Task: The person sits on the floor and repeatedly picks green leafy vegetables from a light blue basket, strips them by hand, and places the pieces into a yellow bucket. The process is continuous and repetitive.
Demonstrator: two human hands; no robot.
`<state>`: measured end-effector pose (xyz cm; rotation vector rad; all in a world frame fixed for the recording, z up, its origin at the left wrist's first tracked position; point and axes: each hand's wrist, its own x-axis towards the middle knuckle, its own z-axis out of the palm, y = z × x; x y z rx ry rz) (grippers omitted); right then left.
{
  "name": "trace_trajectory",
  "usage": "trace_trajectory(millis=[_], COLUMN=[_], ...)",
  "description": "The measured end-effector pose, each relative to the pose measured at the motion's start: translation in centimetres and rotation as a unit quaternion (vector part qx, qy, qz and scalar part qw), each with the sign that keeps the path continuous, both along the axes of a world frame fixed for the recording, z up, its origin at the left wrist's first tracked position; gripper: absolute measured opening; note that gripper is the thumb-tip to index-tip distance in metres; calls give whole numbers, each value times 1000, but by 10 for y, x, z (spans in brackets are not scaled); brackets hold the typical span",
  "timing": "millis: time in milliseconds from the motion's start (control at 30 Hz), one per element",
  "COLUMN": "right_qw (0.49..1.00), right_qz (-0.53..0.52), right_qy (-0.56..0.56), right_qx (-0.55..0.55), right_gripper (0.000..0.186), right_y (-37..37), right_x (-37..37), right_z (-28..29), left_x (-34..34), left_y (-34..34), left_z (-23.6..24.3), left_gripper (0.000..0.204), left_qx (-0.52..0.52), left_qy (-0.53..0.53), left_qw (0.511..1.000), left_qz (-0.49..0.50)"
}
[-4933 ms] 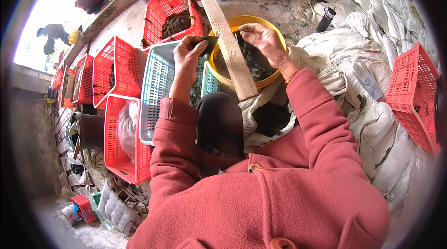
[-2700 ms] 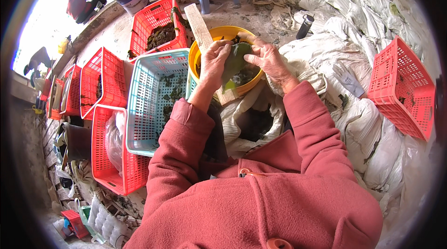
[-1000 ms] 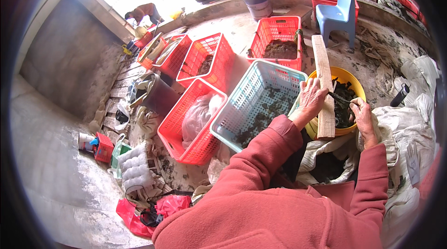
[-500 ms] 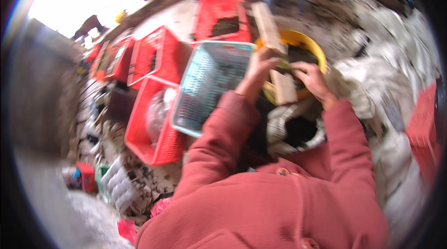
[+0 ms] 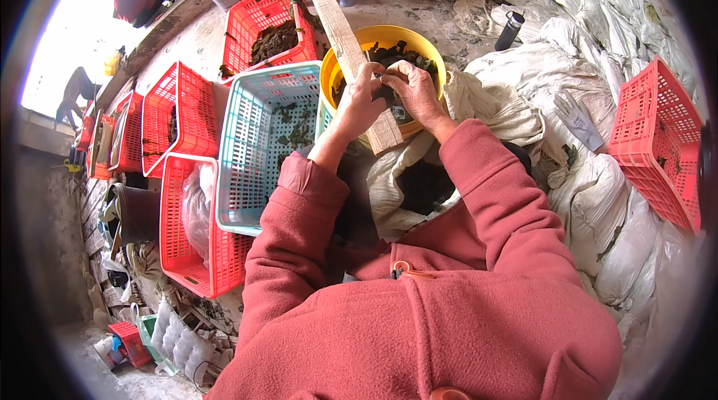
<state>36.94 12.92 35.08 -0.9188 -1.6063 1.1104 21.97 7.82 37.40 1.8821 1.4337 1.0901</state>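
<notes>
A pale wooden board (image 5: 342,37) lies across the yellow tub (image 5: 435,63), which holds dark, wet-looking leafy pieces (image 5: 400,54). Over the board, my left hand (image 5: 362,97) has its fingers closed, its knuckles towards the far side. Against it, my right hand (image 5: 416,93) pinches with thumb and forefinger. Between the two hands is a small dark piece, mostly hidden by the fingers, so its kind cannot be made out. A white woven sack (image 5: 385,191) stands open in front of me below the tub, dark inside.
Left of the tub stands a light-blue crate (image 5: 247,138) with dark scraps inside. Red crates (image 5: 193,105) surround it, one holding a clear plastic bag (image 5: 197,209). White sacking (image 5: 568,63) covers the right side, with a grey glove (image 5: 580,120), a black bottle (image 5: 510,31) and another red crate (image 5: 651,146).
The view has swung so the tub, crates and hands sit further left, and the picture is sharper. My hands have come closer together over the board.
</notes>
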Motion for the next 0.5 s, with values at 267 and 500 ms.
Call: trace_trajectory(millis=[267,500], right_qw=[994,982], right_qz=[-7,42], right_qy=[72,90], right_qx=[-81,-163], right_gripper=[14,19], right_y=[2,-7], right_x=[-3,7], right_z=[-5,10], left_x=[-9,-6], left_y=[6,6], left_z=[0,-2], left_gripper=[31,32], left_qx=[122,32], left_qy=[18,-41], left_qw=[991,998], left_qz=[46,31])
